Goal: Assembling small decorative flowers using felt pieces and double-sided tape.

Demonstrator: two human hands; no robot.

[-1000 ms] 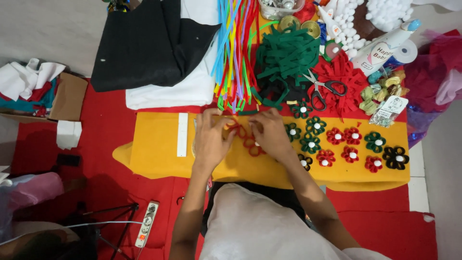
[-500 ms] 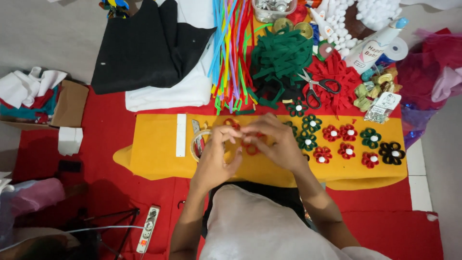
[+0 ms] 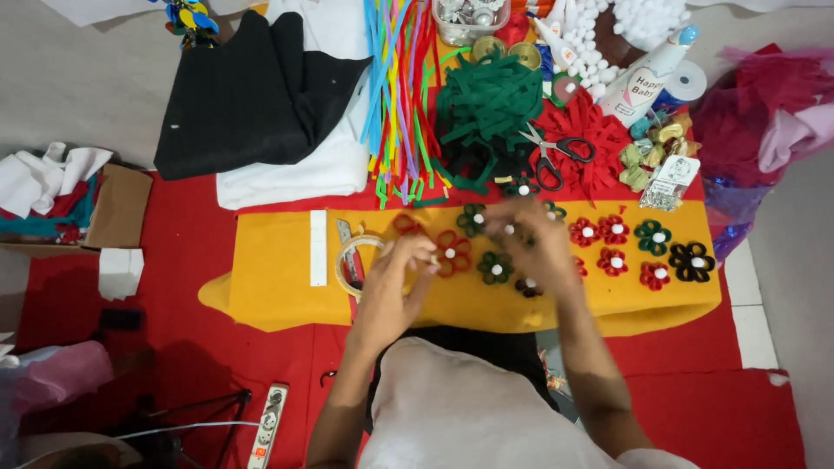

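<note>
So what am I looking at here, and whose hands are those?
This picture comes from a small camera worn on a person's head, looking straight down, so the hands are that person's own. No machine is here. The left hand and right hand work over a long yellow felt sheet laid on a red cloth. The left hand is beside a red felt flower with a white middle, just touching it by the look. I cannot tell if either hand has a grip on anything. More red and green felt flowers lie in rows to the right. Higher up are bright pipe cleaners, black-handled scissors and a folded black cloth.
</note>
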